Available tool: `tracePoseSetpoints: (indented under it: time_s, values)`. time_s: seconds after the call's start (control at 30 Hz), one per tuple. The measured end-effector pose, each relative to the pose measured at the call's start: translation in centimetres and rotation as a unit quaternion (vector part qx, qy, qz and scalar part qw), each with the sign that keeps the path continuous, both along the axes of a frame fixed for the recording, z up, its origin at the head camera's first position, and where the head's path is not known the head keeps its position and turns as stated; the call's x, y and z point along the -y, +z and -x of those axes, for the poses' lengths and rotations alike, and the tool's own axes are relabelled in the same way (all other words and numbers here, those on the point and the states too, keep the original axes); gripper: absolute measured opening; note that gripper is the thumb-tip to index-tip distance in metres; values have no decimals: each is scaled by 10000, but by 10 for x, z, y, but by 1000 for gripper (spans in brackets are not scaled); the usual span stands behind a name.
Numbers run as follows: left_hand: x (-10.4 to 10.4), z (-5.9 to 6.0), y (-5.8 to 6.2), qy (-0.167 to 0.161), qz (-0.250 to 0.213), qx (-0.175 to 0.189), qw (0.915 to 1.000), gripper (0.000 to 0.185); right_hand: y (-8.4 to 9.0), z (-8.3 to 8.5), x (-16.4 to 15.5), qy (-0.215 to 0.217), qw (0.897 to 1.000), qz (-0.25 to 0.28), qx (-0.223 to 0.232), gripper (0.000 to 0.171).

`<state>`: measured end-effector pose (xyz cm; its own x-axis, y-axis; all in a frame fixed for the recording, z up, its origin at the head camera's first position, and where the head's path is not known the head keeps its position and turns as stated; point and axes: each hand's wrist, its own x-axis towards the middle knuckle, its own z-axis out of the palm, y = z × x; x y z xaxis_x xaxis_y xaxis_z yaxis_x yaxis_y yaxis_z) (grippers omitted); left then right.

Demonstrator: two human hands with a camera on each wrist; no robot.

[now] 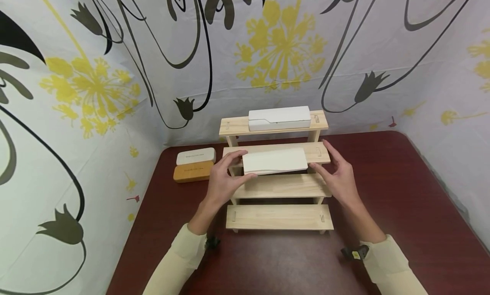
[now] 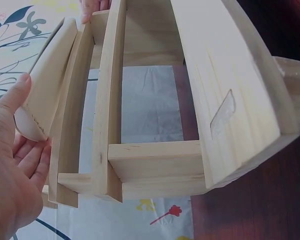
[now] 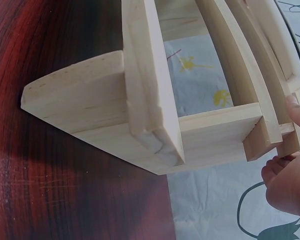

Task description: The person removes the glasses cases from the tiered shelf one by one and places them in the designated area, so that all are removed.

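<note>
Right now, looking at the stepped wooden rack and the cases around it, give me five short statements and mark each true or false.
1. A cream case lies on the second step from the top of the wooden rack. True.
2. The left hand rests flat on the table. False: it holds the cream case's left end.
3. A white case lies on the top step. True.
4. The orange case lies on the lowest step. False: it lies on the table, left of the rack, with a beige case behind it.
5. The right hand grips the white case. False: it is by the cream case's right end.
</note>
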<state>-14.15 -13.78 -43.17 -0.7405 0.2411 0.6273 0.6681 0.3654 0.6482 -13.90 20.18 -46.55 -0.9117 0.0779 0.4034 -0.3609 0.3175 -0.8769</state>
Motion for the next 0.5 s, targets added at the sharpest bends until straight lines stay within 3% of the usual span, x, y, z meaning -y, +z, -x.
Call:
tracePoseSetpoints:
  time_s: [0.5]
  values:
    - [5,-4,1,21,-103,23,9999,66,-2,2,-1,-57,9999,-113,0,82]
